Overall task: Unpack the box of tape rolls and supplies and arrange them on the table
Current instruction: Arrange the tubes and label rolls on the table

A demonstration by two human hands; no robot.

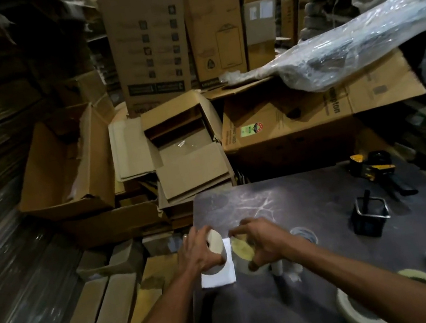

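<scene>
Dark table (312, 200) already has approx. six items out; left hand (198, 252) clamps a white roll (216, 242), right hand (265, 240) pinches a yellowish roll (241, 250), probably being placed.

Both bare forearms reached forward from the bottom edge, converging near the front-left corner of the dark table (312, 200). Left hand (198, 252) sat just over that corner's left edge, palm turned right, fingers curled around a cream tape roll (216, 246), thumb underneath, a ring on one finger. Right hand (263, 240) was just right of the left one, close but apart, knuckles up, wrist bent down, fingers clawed and pinching a yellowish tape roll (243, 248). Right forearm crossed the table diagonally from the lower right.
</scene>
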